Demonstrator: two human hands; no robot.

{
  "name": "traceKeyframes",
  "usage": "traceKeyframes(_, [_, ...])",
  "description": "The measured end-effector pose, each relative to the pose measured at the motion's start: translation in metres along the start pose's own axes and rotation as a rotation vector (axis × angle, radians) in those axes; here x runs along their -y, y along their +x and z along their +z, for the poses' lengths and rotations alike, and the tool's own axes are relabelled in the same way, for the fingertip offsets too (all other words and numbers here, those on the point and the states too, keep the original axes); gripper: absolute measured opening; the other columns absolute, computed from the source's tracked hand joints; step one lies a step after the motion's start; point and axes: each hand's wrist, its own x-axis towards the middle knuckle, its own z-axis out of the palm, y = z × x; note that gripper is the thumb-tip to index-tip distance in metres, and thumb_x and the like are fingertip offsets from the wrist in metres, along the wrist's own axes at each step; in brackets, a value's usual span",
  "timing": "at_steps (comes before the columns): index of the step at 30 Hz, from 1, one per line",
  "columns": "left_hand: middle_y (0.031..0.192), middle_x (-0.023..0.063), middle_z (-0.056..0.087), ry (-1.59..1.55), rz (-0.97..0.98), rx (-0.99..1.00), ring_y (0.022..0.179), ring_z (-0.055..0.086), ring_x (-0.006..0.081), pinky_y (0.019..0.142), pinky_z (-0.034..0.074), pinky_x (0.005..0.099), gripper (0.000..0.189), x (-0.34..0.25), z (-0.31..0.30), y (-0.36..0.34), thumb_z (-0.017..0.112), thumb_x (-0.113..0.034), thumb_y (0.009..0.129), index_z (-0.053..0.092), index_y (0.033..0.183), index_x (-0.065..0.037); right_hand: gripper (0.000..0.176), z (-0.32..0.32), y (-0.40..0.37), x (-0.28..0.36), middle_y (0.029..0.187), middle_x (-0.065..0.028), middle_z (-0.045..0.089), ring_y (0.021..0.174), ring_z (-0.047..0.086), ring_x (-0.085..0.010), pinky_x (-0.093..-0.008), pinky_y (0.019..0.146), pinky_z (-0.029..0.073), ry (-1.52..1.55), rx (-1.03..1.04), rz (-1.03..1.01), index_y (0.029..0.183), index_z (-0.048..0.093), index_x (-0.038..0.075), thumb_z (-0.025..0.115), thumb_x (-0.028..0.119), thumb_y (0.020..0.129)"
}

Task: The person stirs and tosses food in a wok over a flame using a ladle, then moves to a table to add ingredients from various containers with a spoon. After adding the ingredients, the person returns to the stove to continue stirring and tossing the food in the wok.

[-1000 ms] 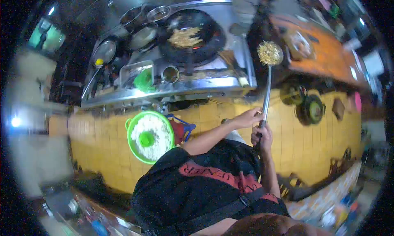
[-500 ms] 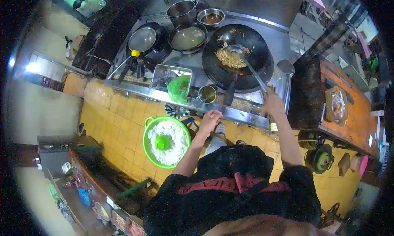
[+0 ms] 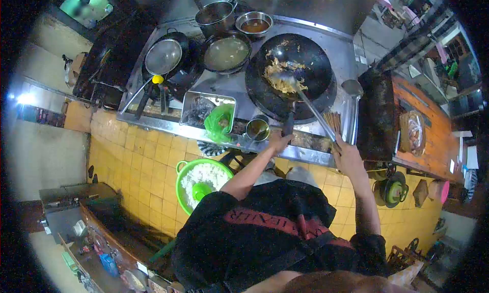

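Note:
A dark wok sits on the stove, with browned, shredded-looking food on its near left side. My left hand is closed around the near end of the wok's handle. In my right hand is the long handle of a metal ladle; its bowl rests among the food, blurred by motion. Beside the right hand, a bundle of thin sticks stands at the stove edge. Just left of the wok handle is a metal cup of dark liquid.
A metal tray holds a green plastic bag. Behind are a pan of cloudy liquid, a pot, a bowl of brown liquid and a strainer. A green basin of white rice is at lower left.
My left hand has moved forward and right onto the wok handle. My right hand has shifted back with the ladle, whose bowl is lower in the wok. The view has shifted slightly.

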Motion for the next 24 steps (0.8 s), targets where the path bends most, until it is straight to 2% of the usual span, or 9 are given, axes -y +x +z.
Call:
traceKeyframes(3, [0.065,0.0044,0.060,-0.296,0.147,0.291,0.056,0.055,0.0130,0.052,0.045,0.0291,0.024,0.025,0.008,0.052,0.062,-0.028,0.080,0.060,0.076,-0.004,0.046,0.042,0.022,0.015,0.080,-0.0223,0.063,0.076,0.062,-0.0400,-0.0455,0.065,0.050,-0.290,0.048,0.219,0.123,0.048,0.005,0.058,0.008,0.078])
traceKeyframes(5, [0.067,0.0023,0.058,-0.733,-0.126,0.544,0.057,0.055,0.0139,0.055,0.048,0.0293,0.019,-0.013,0.003,0.032,0.058,-0.025,0.084,0.058,0.084,-0.006,0.050,0.068,0.041,0.002,0.082,-0.0232,0.062,0.079,0.062,-0.0389,-0.0473,0.068,0.049,-0.206,0.095,0.259,0.124,0.047,0.007,0.059,0.010,0.075])
traceKeyframes(7, [0.069,0.0030,0.057,-0.805,-0.129,0.540,0.057,0.056,0.0156,0.057,0.050,0.0308,0.016,-0.015,0.021,0.036,0.057,-0.020,0.085,0.055,0.091,-0.005,0.047,0.057,0.051,-0.030,0.082,-0.0228,0.062,0.078,0.062,-0.0370,-0.0470,0.068,0.048,-0.094,0.086,-0.021,0.120,0.050,0.006,0.059,0.012,0.075])
traceKeyframes(9, [0.067,0.0026,0.056,-0.821,-0.237,0.173,0.057,0.055,0.0140,0.056,0.048,0.0300,0.012,-0.070,0.043,-0.008,0.057,-0.020,0.086,0.055,0.083,-0.009,0.043,-0.024,0.026,-0.023,0.080,-0.0236,0.061,0.075,0.061,-0.0372,-0.0432,0.066,0.048,0.050,0.089,-0.079,0.116,0.054,0.004,0.060,0.012,0.074])
traceKeyframes(11, [0.067,0.0032,0.054,-1.151,-0.131,0.473,0.057,0.054,0.0132,0.054,0.048,0.0298,0.011,-0.139,0.028,-0.081,0.057,-0.017,0.086,0.052,0.081,-0.008,0.041,-0.071,0.009,-0.013,0.078,-0.0243,0.060,0.073,0.060,-0.0382,-0.0400,0.066,0.048,-0.115,0.097,-0.043,0.115,0.056,0.004,0.059,0.011,0.075])
traceKeyframes(12, [0.066,0.0035,0.053,-1.276,-0.422,0.551,0.057,0.052,0.0131,0.053,0.046,0.0282,0.012,-0.148,0.023,-0.089,0.059,-0.015,0.085,0.051,0.080,-0.007,0.041,-0.075,0.008,-0.012,0.078,-0.0243,0.060,0.073,0.060,-0.0382,-0.0400,0.066,0.048,-0.111,0.101,-0.048,0.115,0.056,0.004,0.059,0.011,0.075])
traceKeyframes(15, [0.065,0.0021,0.052,-1.143,-0.424,0.601,0.056,0.052,0.0125,0.052,0.045,0.0274,0.012,-0.133,0.001,-0.078,0.060,-0.015,0.085,0.052,0.080,-0.008,0.038,-0.076,0.000,-0.008,0.076,-0.0249,0.059,0.073,0.060,-0.0390,-0.0402,0.065,0.047,-0.107,0.185,-0.068,0.114,0.056,0.004,0.059,0.011,0.077])
traceKeyframes(19, [0.063,0.0022,0.054,-0.720,-0.315,0.346,0.054,0.052,0.0136,0.052,0.045,0.0302,0.016,-0.058,0.012,-0.040,0.058,-0.019,0.086,0.054,0.076,-0.007,0.034,-0.057,-0.016,-0.010,0.076,-0.0254,0.059,0.074,0.060,-0.0402,-0.0464,0.066,0.047,-0.120,0.143,-0.084,0.113,0.053,0.004,0.057,0.012,0.079])
traceKeyframes(24, [0.063,0.0032,0.054,-0.798,-0.268,0.468,0.054,0.051,0.0151,0.053,0.045,0.0297,0.015,-0.123,0.023,-0.124,0.058,-0.018,0.084,0.054,0.075,-0.007,0.048,-0.047,-0.017,0.001,0.079,-0.0271,0.060,0.077,0.059,-0.0436,-0.0509,0.070,0.048,-0.262,0.206,0.151,0.128,0.044,0.010,0.056,0.013,0.081])
